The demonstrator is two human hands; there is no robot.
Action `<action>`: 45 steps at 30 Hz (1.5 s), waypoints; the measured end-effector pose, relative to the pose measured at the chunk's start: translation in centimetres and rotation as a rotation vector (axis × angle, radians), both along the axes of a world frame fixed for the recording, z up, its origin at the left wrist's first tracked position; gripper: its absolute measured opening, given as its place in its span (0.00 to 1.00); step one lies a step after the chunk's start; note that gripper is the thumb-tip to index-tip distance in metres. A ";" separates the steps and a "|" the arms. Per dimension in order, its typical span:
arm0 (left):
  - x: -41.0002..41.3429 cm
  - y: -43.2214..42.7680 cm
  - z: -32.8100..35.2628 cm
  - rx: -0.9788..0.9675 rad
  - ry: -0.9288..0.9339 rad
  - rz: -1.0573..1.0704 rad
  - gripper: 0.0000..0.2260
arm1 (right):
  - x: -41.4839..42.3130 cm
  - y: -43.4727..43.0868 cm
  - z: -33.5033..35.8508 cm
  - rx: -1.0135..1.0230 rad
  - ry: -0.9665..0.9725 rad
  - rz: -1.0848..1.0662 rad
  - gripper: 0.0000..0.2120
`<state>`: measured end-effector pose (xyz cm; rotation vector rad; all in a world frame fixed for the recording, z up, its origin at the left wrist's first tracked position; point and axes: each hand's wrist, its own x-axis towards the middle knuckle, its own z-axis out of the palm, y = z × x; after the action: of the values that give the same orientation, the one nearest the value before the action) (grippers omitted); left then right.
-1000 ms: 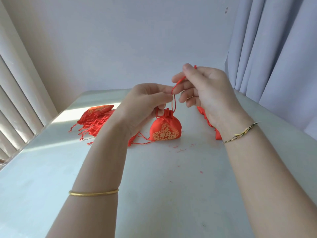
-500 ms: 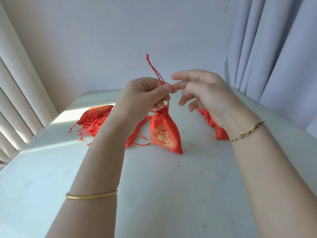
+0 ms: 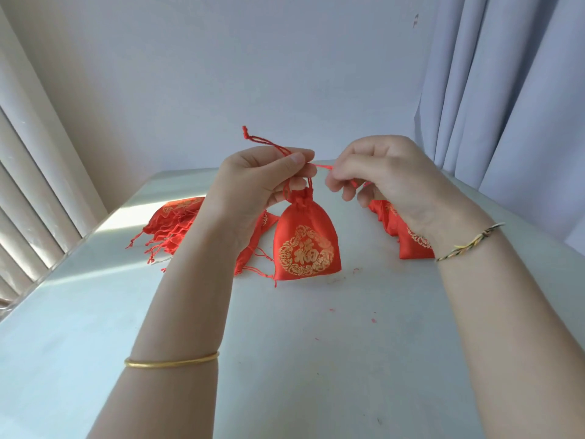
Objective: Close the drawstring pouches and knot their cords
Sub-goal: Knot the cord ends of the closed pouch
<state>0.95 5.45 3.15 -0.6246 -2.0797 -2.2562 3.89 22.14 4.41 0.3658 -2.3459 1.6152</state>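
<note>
I see the red pouch cinched, hanging mid-table. Left hand pinches its cord at the neck; right hand pinches the other cord end. Pouch pile near the table's left edge; more pouches half hidden behind my right wrist.

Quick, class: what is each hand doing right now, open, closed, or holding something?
Left hand: closed, pinching one cord just above the pouch.
Right hand: closed, pinching the other cord, pulled sideways.
</note>
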 end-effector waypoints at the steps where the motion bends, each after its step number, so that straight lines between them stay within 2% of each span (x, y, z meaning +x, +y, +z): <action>1: 0.0 0.0 0.0 0.004 0.001 -0.002 0.06 | 0.3 0.2 0.0 0.063 -0.048 0.064 0.06; 4: -0.2 -0.2 -0.1 -0.026 0.017 -0.007 0.07 | 0.7 0.4 -0.3 0.230 -0.178 0.216 0.09; 6: -0.1 -0.4 0.0 -0.097 0.048 -0.017 0.07 | 0.0 0.3 -0.6 0.105 -0.155 0.117 0.13; 9: 0.2 -0.4 0.1 -0.176 0.119 -0.031 0.08 | -1.3 -0.5 -1.1 -0.111 -0.029 -0.056 0.10; 13: -0.2 -0.1 -0.2 -0.327 0.359 0.080 0.11 | -1.7 -1.6 -2.3 -0.189 -0.128 0.094 0.13; 17: -0.7 0.2 -0.7 -0.557 0.654 0.267 0.13 | -1.9 -1.8 -2.6 -0.252 -0.163 0.117 0.12; 21: -0.9 0.6 -1.2 -0.606 0.805 0.356 0.13 | -2.0 -1.6 -2.8 -0.269 -0.218 0.196 0.09; 27: -0.9 0.4 -1.4 -0.453 0.673 0.270 0.11 | -2.2 -1.3 -3.1 -0.310 -0.268 0.228 0.10; 32: -1.3 -0.4 -1.3 -0.502 0.602 0.296 0.06 | -2.4 -1.4 -2.9 -0.361 -0.244 0.125 0.13; 38: -1.5 -1.3 -1.5 -0.555 0.411 0.277 0.05 | -2.5 -0.7 -2.8 -0.389 -0.200 -0.005 0.15; 45: -2.1 -2.3 -2.1 -0.544 0.153 0.141 0.17 | -2.6 -0.1 -3.0 -0.478 -0.209 -0.111 0.15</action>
<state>-1.11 3.18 1.04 -0.6100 -2.5647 -1.5110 1.27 22.00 1.46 -0.0347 -1.9739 2.1627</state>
